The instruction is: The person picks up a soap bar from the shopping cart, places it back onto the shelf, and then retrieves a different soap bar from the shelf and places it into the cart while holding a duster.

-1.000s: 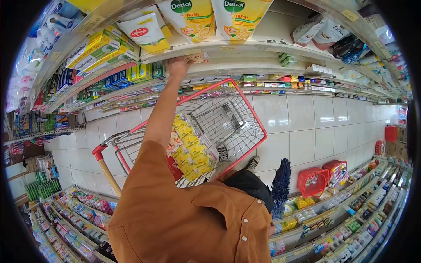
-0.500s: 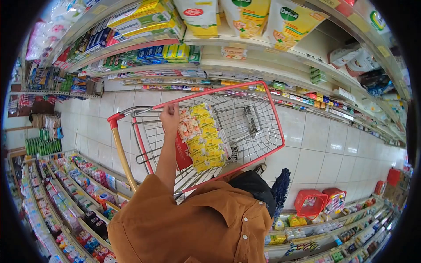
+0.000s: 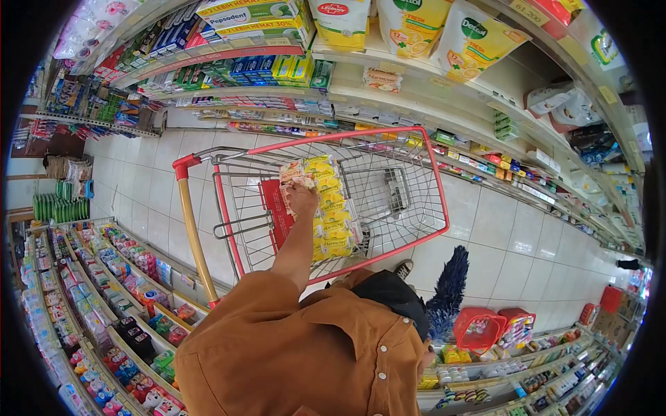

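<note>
My left hand [image 3: 302, 199] reaches into the shopping cart [image 3: 444, 187], its fingers closed on a white-and-orange soap pack [image 3: 297, 182]. Beside it, yellow Harmony soap packs [image 3: 334, 223] lie in a row inside the cart. A red panel [image 3: 275, 208] is under and left of the packs. Only a sliver of my right hand [image 3: 425, 356] shows past my brown shirt, at the lower end of a dark blue fluffy duster [image 3: 447, 295]. The duster points up and away from my body; most of that hand's fingers are hidden.
Shelves with Dettol pouches [image 3: 479, 41], toothpaste boxes [image 3: 253, 17] and one Harmony soap pack [image 3: 381, 79] run along the far side. Product racks [image 3: 104, 305] stand at the left. Red baskets [image 3: 479, 328] sit on the tiled floor at the right. A black bag [image 3: 388, 298] is at my waist.
My left hand has moved down and right from above the cart's left part onto the white-and-orange soap pack. The duster has tilted a little, and more of my right hand shows.
</note>
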`<move>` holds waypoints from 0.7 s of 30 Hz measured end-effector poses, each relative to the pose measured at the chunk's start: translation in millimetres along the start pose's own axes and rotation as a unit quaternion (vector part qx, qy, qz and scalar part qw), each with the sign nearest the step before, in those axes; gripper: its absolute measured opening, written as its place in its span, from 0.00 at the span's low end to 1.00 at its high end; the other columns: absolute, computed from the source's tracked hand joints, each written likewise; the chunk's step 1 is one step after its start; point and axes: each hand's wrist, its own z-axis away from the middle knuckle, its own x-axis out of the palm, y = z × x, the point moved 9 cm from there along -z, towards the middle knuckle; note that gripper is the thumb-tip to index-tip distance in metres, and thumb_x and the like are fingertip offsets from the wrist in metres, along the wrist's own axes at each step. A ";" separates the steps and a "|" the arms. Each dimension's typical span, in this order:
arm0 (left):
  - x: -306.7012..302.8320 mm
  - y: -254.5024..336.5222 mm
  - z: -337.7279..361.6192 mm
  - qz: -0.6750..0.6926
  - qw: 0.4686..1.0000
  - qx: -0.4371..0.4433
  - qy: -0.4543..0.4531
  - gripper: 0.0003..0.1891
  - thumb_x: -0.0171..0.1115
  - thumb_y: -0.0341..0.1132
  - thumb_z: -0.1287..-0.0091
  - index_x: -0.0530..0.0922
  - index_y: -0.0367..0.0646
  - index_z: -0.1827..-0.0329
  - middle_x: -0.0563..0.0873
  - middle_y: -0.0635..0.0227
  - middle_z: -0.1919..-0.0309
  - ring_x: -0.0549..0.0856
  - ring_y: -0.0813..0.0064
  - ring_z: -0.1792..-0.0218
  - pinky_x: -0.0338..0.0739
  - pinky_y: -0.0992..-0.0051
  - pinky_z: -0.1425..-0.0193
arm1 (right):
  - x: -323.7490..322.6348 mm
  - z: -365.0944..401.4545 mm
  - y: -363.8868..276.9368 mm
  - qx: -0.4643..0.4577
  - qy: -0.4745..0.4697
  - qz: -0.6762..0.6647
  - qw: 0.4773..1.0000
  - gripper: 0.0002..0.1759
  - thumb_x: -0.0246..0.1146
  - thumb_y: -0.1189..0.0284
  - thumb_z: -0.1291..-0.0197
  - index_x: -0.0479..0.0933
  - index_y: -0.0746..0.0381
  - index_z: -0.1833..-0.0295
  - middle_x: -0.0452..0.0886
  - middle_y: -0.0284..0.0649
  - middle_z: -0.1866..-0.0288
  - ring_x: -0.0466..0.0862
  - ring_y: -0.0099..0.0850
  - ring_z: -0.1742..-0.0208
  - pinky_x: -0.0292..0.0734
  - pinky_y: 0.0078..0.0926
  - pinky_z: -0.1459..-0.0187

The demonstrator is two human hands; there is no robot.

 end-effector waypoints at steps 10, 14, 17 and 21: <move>0.1 3.5 -1.5 0.126 0.990 0.006 0.056 0.34 0.73 0.36 0.46 0.65 0.31 0.40 0.80 0.49 0.48 0.80 0.52 0.47 0.76 0.63 0.45 | -14.1 29.2 -20.3 -0.038 -0.026 -0.159 0.986 0.32 0.63 0.50 0.40 0.80 0.76 0.67 0.81 0.52 0.77 0.74 0.36 0.74 0.72 0.39 0.66; 1.7 -0.4 7.5 0.307 0.950 0.041 -0.045 0.34 0.73 0.37 0.45 0.67 0.29 0.40 0.81 0.47 0.47 0.82 0.54 0.48 0.77 0.64 0.45 | -10.3 4.3 -4.9 -0.071 -0.010 -0.128 0.989 0.31 0.63 0.51 0.39 0.79 0.75 0.68 0.80 0.52 0.78 0.74 0.35 0.75 0.72 0.38 0.66; 5.2 4.0 39.3 0.510 0.851 0.030 -0.119 0.32 0.71 0.40 0.40 0.69 0.28 0.39 0.83 0.55 0.48 0.84 0.62 0.50 0.78 0.67 0.46 | -8.5 -26.0 -1.8 -0.110 -0.015 -0.106 0.988 0.30 0.62 0.51 0.39 0.79 0.75 0.68 0.80 0.51 0.78 0.74 0.34 0.75 0.71 0.37 0.67; -17.0 55.0 126.3 0.768 0.586 0.017 -0.258 0.25 0.54 0.47 0.27 0.71 0.33 0.39 0.83 0.61 0.50 0.84 0.64 0.51 0.79 0.70 0.44 | -11.2 -75.5 -18.4 -0.165 -0.060 -0.111 0.978 0.30 0.62 0.52 0.39 0.79 0.74 0.69 0.80 0.51 0.79 0.74 0.33 0.75 0.71 0.37 0.67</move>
